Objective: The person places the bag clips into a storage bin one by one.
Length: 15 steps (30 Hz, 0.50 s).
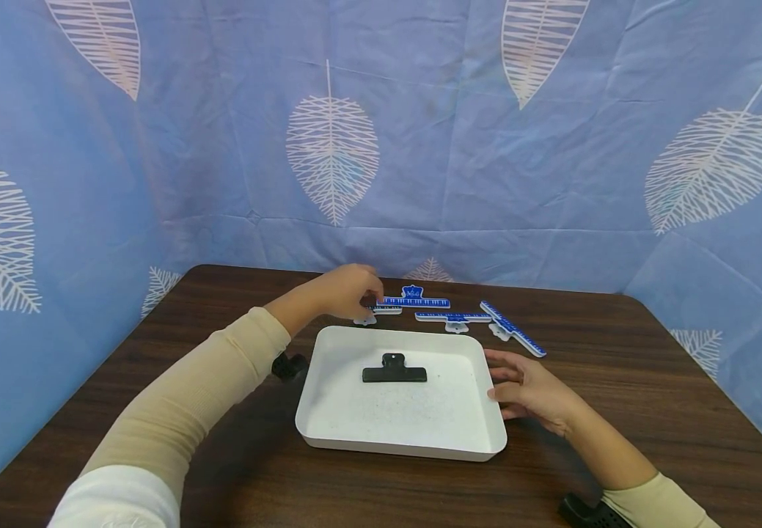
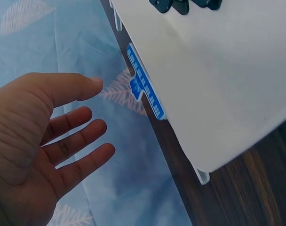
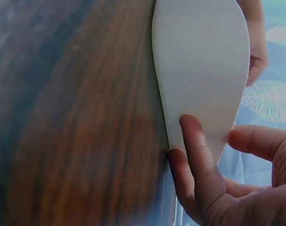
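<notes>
My left hand reaches past the tray to the back of the table. Its fingertips are right at a clip with a keyboard pattern, partly hidden by the hand. In the left wrist view the thumb and fingers are spread, with nothing between them. Beside that clip lies a blue keyboard-patterned clip. My right hand touches the right side of a shallow white tray; in the right wrist view, fingers lie along its outer wall and the thumb meets the rim. A black clip lies in the tray.
More blue-and-white keyboard-patterned clips lie behind the tray: one flat clip and one slanted clip to the right. The dark wooden table ends at a blue curtain with white leaf prints.
</notes>
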Each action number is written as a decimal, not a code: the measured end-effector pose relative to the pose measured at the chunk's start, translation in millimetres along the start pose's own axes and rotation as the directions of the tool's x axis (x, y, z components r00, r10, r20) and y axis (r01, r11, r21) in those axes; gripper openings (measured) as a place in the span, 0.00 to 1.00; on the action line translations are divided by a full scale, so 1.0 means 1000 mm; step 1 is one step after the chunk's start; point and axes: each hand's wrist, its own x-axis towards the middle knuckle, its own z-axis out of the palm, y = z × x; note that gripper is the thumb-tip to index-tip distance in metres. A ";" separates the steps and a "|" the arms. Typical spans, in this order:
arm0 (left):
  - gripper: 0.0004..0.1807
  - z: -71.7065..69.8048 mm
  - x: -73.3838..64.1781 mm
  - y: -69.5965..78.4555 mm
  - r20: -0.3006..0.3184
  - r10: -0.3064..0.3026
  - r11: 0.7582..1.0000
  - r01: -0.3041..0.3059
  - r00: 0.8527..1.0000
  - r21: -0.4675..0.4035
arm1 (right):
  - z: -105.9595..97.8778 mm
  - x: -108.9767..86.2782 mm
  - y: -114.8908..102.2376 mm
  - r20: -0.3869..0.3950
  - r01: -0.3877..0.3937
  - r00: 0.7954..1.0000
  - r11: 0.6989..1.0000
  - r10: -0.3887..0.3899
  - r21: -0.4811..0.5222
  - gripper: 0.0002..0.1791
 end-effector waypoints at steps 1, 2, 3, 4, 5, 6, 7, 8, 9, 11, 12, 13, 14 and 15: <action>0.12 0.001 0.000 -0.002 0.004 -0.010 1.000 0.010 1.000 0.007 | 0.000 0.000 0.000 0.002 0.003 1.000 1.000 -0.003 0.001 0.46; 0.11 0.001 0.001 -0.004 0.009 -0.017 1.000 0.017 1.000 0.014 | 0.000 0.000 0.000 0.001 0.004 1.000 1.000 -0.004 0.002 0.46; 0.11 0.002 0.001 -0.006 0.014 -0.027 0.999 0.026 1.000 0.021 | 0.000 0.000 0.001 0.001 0.003 1.000 1.000 -0.003 0.004 0.45; 0.11 0.002 0.002 -0.008 0.020 -0.041 0.999 0.041 0.999 0.027 | -0.001 0.001 0.001 0.001 0.001 1.000 1.000 -0.001 0.005 0.45; 0.11 0.002 0.003 -0.010 0.025 -0.055 0.998 0.054 0.998 0.035 | -0.001 0.001 0.002 0.001 0.001 1.000 1.000 -0.001 0.006 0.45; 0.11 0.003 0.003 -0.011 0.028 -0.068 0.997 0.067 0.997 0.042 | -0.002 0.001 0.002 0.001 0.000 1.000 1.000 0.000 0.005 0.45; 0.11 0.003 0.004 -0.012 0.032 -0.085 0.996 0.084 0.996 0.043 | -0.002 0.001 0.003 0.001 0.001 1.000 1.000 -0.001 0.005 0.45; 0.11 0.003 0.005 -0.013 0.038 -0.100 0.994 0.099 0.994 0.043 | -0.003 0.001 0.003 0.002 0.001 1.000 1.000 -0.001 0.005 0.44; 0.11 0.003 0.005 -0.014 0.042 -0.113 0.993 0.111 0.993 0.042 | -0.003 0.001 0.003 0.003 0.000 1.000 1.000 0.000 0.006 0.44; 0.11 0.004 0.007 -0.016 0.049 -0.130 0.991 0.128 0.990 0.040 | -0.003 0.001 0.003 0.005 0.003 1.000 1.000 -0.003 0.004 0.44; 0.11 0.004 0.008 -0.017 0.052 -0.136 0.990 0.134 0.989 0.038 | -0.003 0.001 0.003 0.008 0.006 1.000 1.000 -0.006 0.004 0.44; 0.11 0.005 0.009 -0.019 0.054 -0.141 0.990 0.139 0.989 0.037 | -0.003 0.001 0.003 0.007 0.004 1.000 1.000 -0.004 0.005 0.45; 0.12 0.005 0.010 -0.020 0.057 -0.144 0.989 0.143 0.988 0.033 | -0.002 0.000 0.002 0.009 0.006 1.000 1.000 -0.006 0.005 0.45; 0.12 0.006 0.012 -0.022 0.057 -0.146 0.989 0.145 0.988 0.031 | -0.002 0.000 0.002 0.010 0.005 1.000 1.000 -0.005 0.006 0.45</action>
